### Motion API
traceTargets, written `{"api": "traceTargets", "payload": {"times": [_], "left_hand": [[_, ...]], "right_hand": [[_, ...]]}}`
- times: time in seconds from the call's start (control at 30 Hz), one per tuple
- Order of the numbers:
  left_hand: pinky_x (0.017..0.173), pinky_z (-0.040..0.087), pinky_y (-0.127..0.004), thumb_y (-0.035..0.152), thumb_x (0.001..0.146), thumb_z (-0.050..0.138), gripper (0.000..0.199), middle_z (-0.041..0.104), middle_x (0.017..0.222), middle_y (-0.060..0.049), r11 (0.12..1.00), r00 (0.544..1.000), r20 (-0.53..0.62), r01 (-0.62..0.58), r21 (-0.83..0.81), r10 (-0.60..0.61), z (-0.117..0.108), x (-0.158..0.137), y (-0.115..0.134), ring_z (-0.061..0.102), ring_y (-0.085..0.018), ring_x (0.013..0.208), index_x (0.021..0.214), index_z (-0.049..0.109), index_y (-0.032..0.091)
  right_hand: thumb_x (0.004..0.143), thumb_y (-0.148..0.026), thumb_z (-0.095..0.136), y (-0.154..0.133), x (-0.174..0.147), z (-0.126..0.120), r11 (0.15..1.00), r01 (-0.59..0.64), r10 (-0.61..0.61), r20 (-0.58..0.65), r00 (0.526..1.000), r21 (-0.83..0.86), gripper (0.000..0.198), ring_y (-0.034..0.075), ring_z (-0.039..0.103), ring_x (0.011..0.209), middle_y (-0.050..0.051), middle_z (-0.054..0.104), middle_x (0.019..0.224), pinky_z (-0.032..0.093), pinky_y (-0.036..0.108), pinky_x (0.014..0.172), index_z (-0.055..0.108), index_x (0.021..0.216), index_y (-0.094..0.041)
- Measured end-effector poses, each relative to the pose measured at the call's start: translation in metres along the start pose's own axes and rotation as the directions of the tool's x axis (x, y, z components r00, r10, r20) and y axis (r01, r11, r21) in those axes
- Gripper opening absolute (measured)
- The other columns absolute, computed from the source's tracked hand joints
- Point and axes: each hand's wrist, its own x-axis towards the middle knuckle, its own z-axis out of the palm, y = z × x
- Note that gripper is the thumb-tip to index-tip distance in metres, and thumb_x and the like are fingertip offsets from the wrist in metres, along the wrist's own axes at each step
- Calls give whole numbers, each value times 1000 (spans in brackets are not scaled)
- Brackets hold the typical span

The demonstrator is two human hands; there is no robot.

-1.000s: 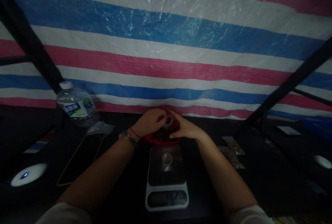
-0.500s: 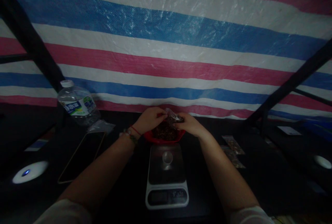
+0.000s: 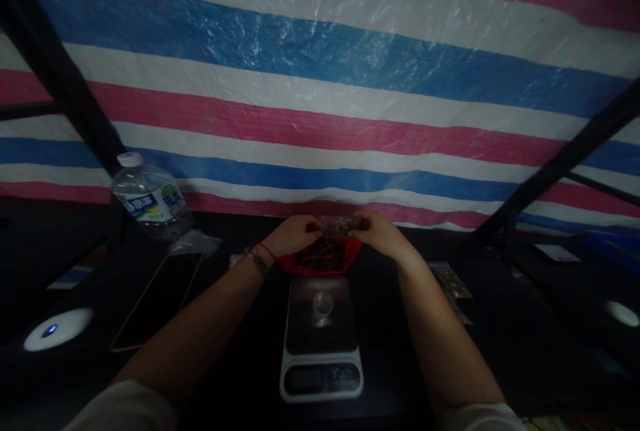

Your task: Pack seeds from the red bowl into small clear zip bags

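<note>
Between my two hands is a small clear plastic bag [image 3: 340, 225] with dark brown bits inside, stretched sideways over a red bowl [image 3: 320, 272]. My left hand [image 3: 295, 234] pinches its left end; a red string and a beaded bracelet circle that wrist. At the other end, my right hand [image 3: 377, 234] has its fingers closed on the bag. The bowl holds dark brown pieces [image 3: 323, 254], too dim to name. In front of it stands a white kitchen scale [image 3: 321, 378] with a small clear cup [image 3: 323, 302] on its dark plate.
A large clear bottle [image 3: 153, 198], a loose plastic bag [image 3: 195, 242] and a phone [image 3: 157, 301] are at left, near a white oval device [image 3: 57, 330]. Filled small bags [image 3: 453, 281] lie beyond my right forearm. Striped sheeting [image 3: 320, 131] and dark frame bars rise behind.
The bag has gone from upright and bunched to lying level, pulled out lengthwise. My right hand has shifted slightly right and up, my left hand slightly lower.
</note>
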Motion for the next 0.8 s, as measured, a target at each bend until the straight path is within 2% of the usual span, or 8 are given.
{"api": "traceTargets", "payload": {"times": [0.13, 0.33, 0.43, 0.53, 0.67, 0.8], "left_hand": [[81, 47, -27, 24, 79, 56, 24, 73, 93, -7, 991, 995, 89, -53, 120, 43, 6, 0, -6, 65, -19, 85, 93, 73, 17], [81, 47, -28, 16, 73, 58, 21, 72, 90, -11, 939, 993, 107, -83, 333, 50, 26, -2, -16, 65, -21, 85, 87, 73, 15], [78, 48, -30, 15, 76, 55, 20, 71, 90, -14, 905, 991, 134, -75, 418, 20, 35, -4, -18, 65, -22, 83, 85, 72, 12], [82, 49, -32, 12, 81, 49, 24, 70, 95, -17, 869, 990, 139, -46, 493, -26, 42, -5, -19, 65, -25, 90, 90, 71, 10], [87, 48, -33, 9, 84, 44, 29, 70, 98, -15, 878, 992, 128, -57, 476, -5, 47, -3, -22, 65, -23, 93, 96, 71, 11], [90, 47, -31, 11, 83, 48, 28, 71, 97, -11, 918, 988, 127, -128, 376, 86, 46, 3, -26, 64, -21, 93, 97, 71, 15]], "right_hand": [[67, -20, 66, -5, -1, 1, 1000, 4, -5, -48, 999, -28, 23, 16, 59, 71, 2, 66, 81, 43, 27, 65, 61, 90, -17], [71, -21, 67, -9, 1, 7, 991, -9, -4, -95, 995, -137, 11, 16, 59, 67, 3, 66, 76, 41, 27, 63, 63, 81, -17], [74, -19, 65, -9, 2, 9, 989, 13, -28, -101, 995, -148, 7, 16, 60, 67, 3, 68, 76, 41, 27, 63, 65, 80, -17], [75, -16, 61, -10, 3, 11, 987, 41, -57, -103, 993, -153, 9, 16, 61, 68, 3, 69, 77, 42, 26, 64, 68, 81, -16], [79, -18, 59, -15, 1, 10, 979, 78, -101, -117, 988, -191, 13, 17, 63, 71, 5, 71, 80, 44, 27, 66, 71, 83, -16], [82, -20, 57, -20, 0, 10, 978, 110, -137, -150, 979, -175, 18, 19, 66, 77, 6, 73, 87, 47, 28, 70, 73, 89, -17]]}}
